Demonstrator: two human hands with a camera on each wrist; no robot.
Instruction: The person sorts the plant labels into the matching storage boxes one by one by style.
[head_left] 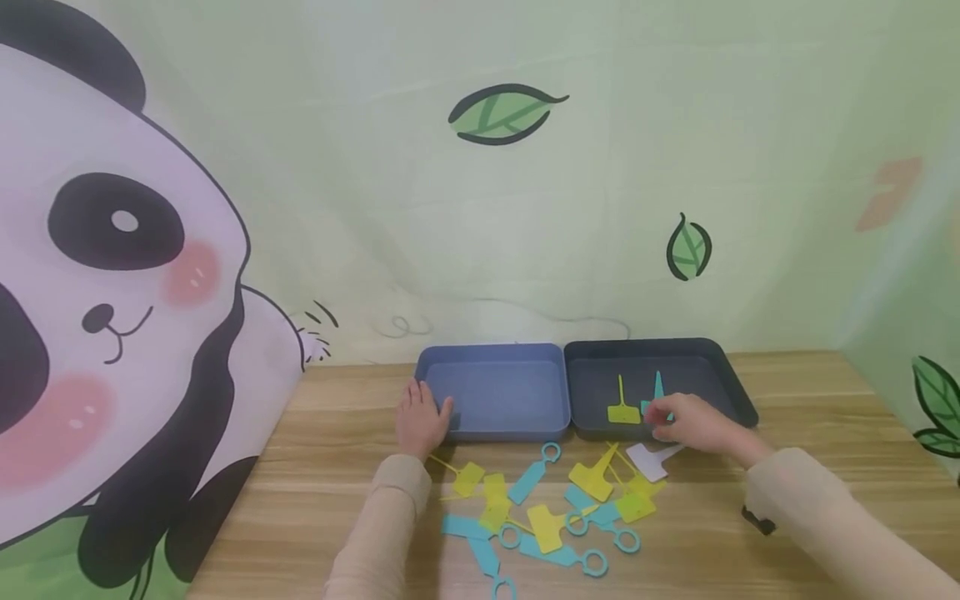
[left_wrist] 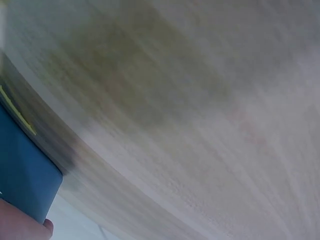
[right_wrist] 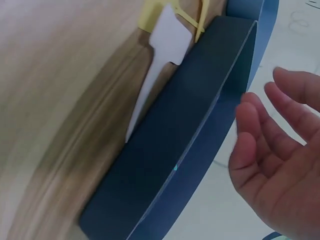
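My left hand (head_left: 422,421) rests with straight fingers on the left front corner of the blue tray (head_left: 486,434). Over the front part of the black tray (head_left: 738,398) is my right hand (head_left: 693,425), its fingers loosely bent. In the right wrist view a gap shows between thumb and fingers, with nothing held. Beside those fingertips lies a turquoise plant label (head_left: 658,386) in the black tray, partly hidden by the hand. A yellow T-shaped plant label (head_left: 623,413) lies to its left. Just outside the tray's front wall is a white T-shaped plant label (right_wrist: 170,37).
In front of the trays, several yellow plant labels (head_left: 546,527) and turquoise ring-ended tags (head_left: 529,482) lie in a loose, overlapping spread on the wooden table (head_left: 285,508). The trays stand side by side against a printed cloth backdrop (head_left: 600,192).
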